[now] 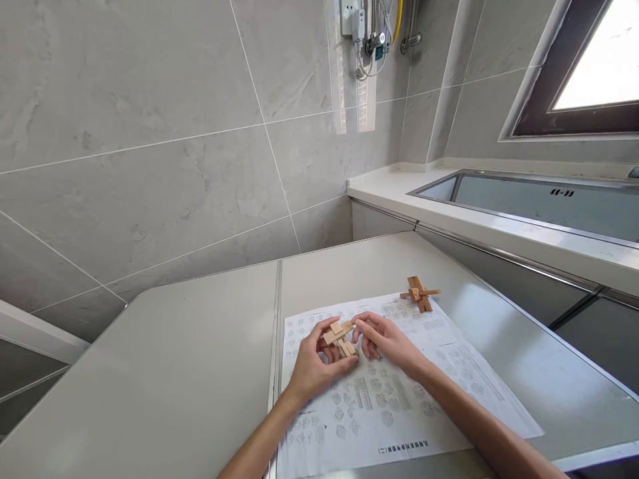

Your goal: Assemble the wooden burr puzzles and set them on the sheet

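My left hand (319,359) is wrapped round a light wooden interlocking puzzle (339,332), made of several notched sticks crossing each other. Its thumb presses the near end, and the fingers lie behind and at the left. On the other side my right hand (382,336) has curled fingers, with thumb and index tip at the right end of one stick. Both hands are above a large white printed sheet (359,442) covered with small diagrams. A darker brown wooden puzzle of crossed pieces (419,294) rests at the sheet's far right corner.
The pale table (200,372) has a seam left of the sheet. At the right stands a white counter (384,183) with a metal sink (539,199). Grey tiled wall (174,100) closes the back, with a socket (349,16) and pipes. A window (599,66) is top right.
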{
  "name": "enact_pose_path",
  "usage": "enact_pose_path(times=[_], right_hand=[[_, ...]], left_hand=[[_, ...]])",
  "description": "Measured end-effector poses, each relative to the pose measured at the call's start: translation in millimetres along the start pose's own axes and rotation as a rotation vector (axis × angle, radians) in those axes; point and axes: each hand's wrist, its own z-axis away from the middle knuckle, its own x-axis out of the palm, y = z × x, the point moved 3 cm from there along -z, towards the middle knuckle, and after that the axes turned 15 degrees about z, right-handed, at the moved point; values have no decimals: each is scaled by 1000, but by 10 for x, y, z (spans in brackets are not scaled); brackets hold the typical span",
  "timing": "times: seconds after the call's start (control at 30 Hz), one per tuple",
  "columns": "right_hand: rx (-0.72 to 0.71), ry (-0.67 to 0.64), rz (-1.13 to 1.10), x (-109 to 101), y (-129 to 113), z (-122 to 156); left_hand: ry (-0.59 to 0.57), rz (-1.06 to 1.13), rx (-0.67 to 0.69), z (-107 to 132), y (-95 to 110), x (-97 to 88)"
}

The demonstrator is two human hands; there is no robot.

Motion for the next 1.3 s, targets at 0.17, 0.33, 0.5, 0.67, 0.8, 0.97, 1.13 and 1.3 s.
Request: enact_pose_path(times=[0.17,0.33,0.5,0.67,0.8,0.97,1.13,1.3], right_hand=[[-48,95,193,-1,-1,12],[-221,66,456,51,-41,76],[-379,33,687,96,1,94],[-335,75,710,78,66,50],[-284,122,711,49,75,42],[-272,147,691,52,15,67],[-248,169,675,47,-7,78],[-251,192,676,36,15,79]], left_hand=[[174,211,-16,-90,-8,-118],[256,234,-25,-119,21,-155],[257,189,-44,-103,44,-152],[216,171,-23,-96,15,-138],[160,74,5,-72,6,-92],[87,-34,17,-50,2,-40],[69,-80,24,-55,18,-26],[41,-122,26,-44,42,5]])
